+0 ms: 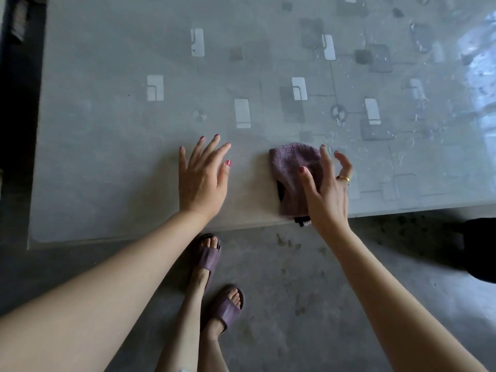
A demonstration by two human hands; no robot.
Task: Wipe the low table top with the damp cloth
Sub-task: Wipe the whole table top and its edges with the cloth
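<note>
A purple damp cloth (292,170) lies crumpled on the low table top (120,157), close to its near edge, with one corner hanging over that edge. My right hand (328,191) is over the cloth's right side with fingers spread and loosely bent, the thumb lying across the fabric; it does not clasp it. To the left of the cloth, my left hand (202,175) hovers flat with straight, spread fingers and holds nothing. Wet streaks and droplets cover the table's right part.
The table top is grey with pale and dark rectangle patterns under a glossy sheet. Bright glare lies at its far right (480,76). My feet in purple slippers (212,280) stand on the concrete floor before the table. A dark object (477,248) sits at the right edge.
</note>
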